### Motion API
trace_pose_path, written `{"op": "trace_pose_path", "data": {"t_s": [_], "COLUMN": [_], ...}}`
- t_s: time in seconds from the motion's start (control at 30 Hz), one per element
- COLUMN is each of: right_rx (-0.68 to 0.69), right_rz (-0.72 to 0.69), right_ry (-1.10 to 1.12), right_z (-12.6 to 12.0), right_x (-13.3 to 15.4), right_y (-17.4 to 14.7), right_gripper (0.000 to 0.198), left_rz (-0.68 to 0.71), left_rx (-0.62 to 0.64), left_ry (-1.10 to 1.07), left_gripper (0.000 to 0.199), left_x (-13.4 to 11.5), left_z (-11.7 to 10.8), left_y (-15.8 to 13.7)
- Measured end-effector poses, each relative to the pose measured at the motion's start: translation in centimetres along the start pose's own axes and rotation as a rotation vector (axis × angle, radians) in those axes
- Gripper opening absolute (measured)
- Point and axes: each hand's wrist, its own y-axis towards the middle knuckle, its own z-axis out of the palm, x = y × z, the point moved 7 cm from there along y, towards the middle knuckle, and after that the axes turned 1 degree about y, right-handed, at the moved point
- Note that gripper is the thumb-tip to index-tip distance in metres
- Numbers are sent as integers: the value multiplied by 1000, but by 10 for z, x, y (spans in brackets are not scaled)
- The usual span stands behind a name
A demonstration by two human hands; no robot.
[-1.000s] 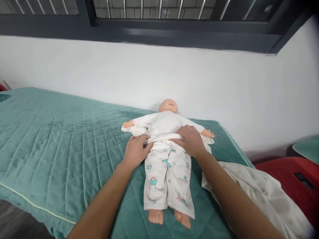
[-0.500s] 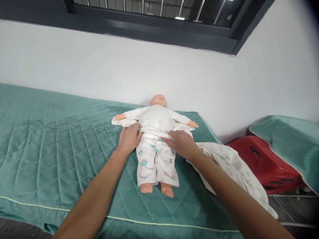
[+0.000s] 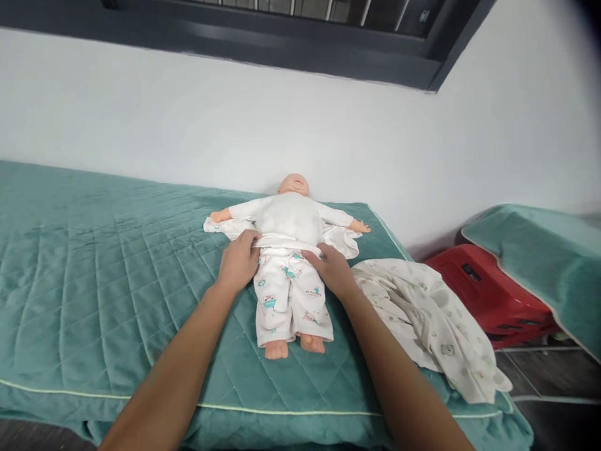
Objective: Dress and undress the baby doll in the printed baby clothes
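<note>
Green quilted cover is topped by a doll, laid face up, head at 12 o'clock. White cloth at its waist is pinched by the left hand at 8 o'clock and the right hand at 4, though both grips are partly hidden and hem or waistband cannot be distinguished. Farther out, a red case at 3 o'clock is half covered; the window frame is cut off at 12.

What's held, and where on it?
White cloth at the doll's waist, by its edge: left hand one side, right hand the other. Shirt or pants, can't tell.
</note>
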Motion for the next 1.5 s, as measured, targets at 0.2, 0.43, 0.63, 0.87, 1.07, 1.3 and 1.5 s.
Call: {"op": "trace_pose_path", "data": {"t_s": [0.2,0.43,0.63,0.87,1.07,1.3,1.5], "right_rx": [-12,-18,-33,45,140,67,26], "right_rz": [-4,-6,-19,-102,-28,50,44], "right_ry": [21,-7,-2,-2,47,206,268], "right_z": [0,-2,-5,-23,-26,-23,-10], "right_x": [-6,-3,0,12,34,29,26], "right_y": [4,3,-1,-26,-69,-49,-28], "right_gripper": [35,33,34,34,44,37,37], "left_rz": [49,2,-40,-113,-78,2,-26], "left_rx": [24,46,62,75,110,90,17], "left_ry": [-188,-396,-450,-443,-390,-343,-370], "left_gripper": [20,24,30,21,15,10,14], "left_x": [-15,-12,-6,-4,-9,-25,-21], "left_z": [-10,-8,-4,-1,0,0,5], "left_y": [-46,-44,-37,-37,-37,-9,19]}}
